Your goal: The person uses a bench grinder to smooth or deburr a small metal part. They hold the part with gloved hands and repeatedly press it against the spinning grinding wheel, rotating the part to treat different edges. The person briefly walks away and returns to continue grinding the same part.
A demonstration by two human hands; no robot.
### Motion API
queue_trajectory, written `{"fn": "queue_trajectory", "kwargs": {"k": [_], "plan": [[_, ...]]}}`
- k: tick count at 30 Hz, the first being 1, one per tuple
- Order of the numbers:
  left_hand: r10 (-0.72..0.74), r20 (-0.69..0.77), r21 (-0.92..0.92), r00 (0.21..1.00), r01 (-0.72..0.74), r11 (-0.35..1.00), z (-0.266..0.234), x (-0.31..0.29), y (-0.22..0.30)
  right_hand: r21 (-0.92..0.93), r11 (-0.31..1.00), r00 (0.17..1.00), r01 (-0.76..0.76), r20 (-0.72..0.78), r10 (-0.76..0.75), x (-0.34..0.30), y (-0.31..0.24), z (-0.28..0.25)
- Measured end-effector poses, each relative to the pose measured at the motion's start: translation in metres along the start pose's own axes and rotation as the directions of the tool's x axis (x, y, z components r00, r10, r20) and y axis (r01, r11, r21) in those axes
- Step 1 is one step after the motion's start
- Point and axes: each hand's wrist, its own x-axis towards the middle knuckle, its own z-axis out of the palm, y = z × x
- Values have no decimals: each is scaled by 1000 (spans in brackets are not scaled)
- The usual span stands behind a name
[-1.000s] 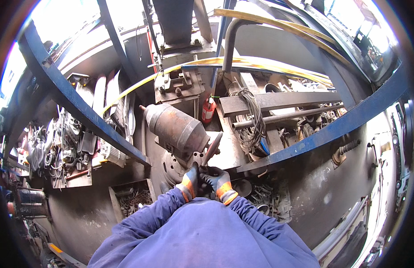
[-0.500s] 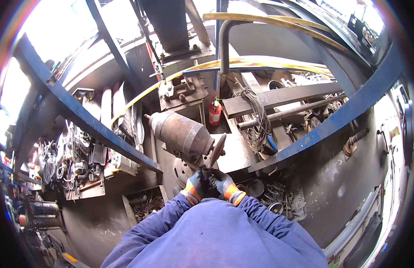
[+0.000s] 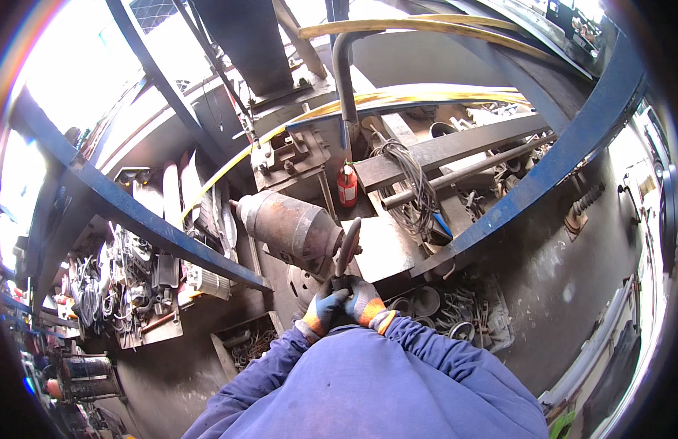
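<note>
My left hand (image 3: 325, 304) and my right hand (image 3: 364, 301) are close together in front of my chest, in grey-blue gloves with orange cuffs. Both are closed around the lower end of a curved, brownish metal piece (image 3: 347, 245) that rises between them. Its upper part passes in front of the right end of a rusty, drum-shaped motor (image 3: 287, 225); whether they touch, I cannot tell. Under the motor, a round base plate (image 3: 301, 285) with holes shows partly. My fingers hide the lower end of the piece.
Behind the motor stands a red fire extinguisher (image 3: 347, 184). Coiled cable (image 3: 408, 186) hangs over a steel beam (image 3: 456, 154) and a pipe. Blue frame bars (image 3: 159, 232) cross left and right. Scrap parts (image 3: 467, 311) lie right of my hands, and an open box (image 3: 244, 344) lies left.
The metal piece has turned: it looked straight and broader, and now shows a hooked curve. My gloves have shifted around its lower end. The whole view has moved slightly.
</note>
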Motion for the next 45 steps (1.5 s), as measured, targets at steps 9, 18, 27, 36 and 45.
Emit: {"fn": "queue_trajectory", "kwargs": {"k": [9,18,27,36,45], "plan": [[171,-176,395,969,-90,914,-6,12,-11,-108,985,991,132,50,-127,2,-15,-8],[158,-256,333,954,-67,941,-4,12,-12,-104,992,993,74,95,-64,5,-1,0],[148,-210,374,967,-61,925,-12,0,-10,72,995,996,-64,66,60,-5,12,25],[166,-170,337,971,-101,936,1,7,-3,36,988,988,-148,-27,149,-6,-13,2],[146,-232,306,962,-71,949,2,15,-8,85,991,994,-106,-27,108,0,-7,3]]}}
